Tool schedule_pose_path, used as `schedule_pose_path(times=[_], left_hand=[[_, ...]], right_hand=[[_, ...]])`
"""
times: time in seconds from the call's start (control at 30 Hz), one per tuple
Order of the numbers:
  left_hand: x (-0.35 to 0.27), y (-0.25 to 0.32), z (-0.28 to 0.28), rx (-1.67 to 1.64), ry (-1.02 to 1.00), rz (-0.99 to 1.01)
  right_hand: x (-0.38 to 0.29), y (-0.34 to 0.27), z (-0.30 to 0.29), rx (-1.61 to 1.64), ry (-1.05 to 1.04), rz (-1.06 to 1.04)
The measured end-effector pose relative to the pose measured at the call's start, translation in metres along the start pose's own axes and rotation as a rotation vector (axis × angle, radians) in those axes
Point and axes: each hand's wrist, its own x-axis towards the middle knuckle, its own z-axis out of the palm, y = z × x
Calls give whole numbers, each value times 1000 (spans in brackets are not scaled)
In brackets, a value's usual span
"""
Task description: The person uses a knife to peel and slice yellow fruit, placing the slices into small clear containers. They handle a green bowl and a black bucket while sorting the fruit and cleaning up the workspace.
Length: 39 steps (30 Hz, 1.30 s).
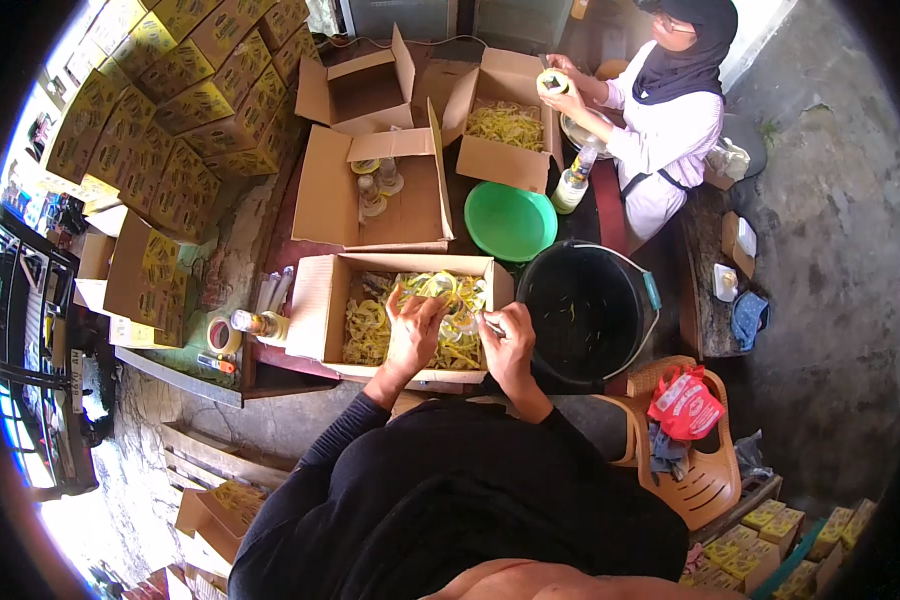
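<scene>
Both hands are over an open cardboard box (pixel 315 311) that holds a tangle of yellow and clear plastic strips (pixel 367 330). My left hand (pixel 412 330) is above the middle of the box, fingers bent; a pale looped strip lies by its fingertips, and whether they grip it cannot be told. My right hand (pixel 508 337) is at the box's right edge, thumb and forefinger pinched on something small and thin, perhaps a strip's end. Left of the box stands a bottle (pixel 259 324) with a clear cap, near several clear tubes (pixel 276 289).
A black bucket (pixel 585 315) adjoins the box on the right. Behind are a green basin (pixel 510 221), a box with clear cups (pixel 330 187) and another with yellow strips (pixel 504 124). A person (pixel 667 112) works at the back right. Stacked cartons (pixel 195 82) stand left.
</scene>
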Motion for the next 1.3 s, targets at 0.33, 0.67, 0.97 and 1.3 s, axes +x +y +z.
schedule_pose_path(times=[0.33,0.67,0.97,1.3], left_hand=[[10,0,12,-30,-7,40],[35,-8,15,2,30,62],[51,-7,11,23,20,41],[37,-17,15,31,33,-19]], right_hand=[[13,9,12,-155,-48,-123],[54,31,29,-18,2,-12],[51,26,18,-152,-65,-211],[51,24,34,-211,-87,-226]])
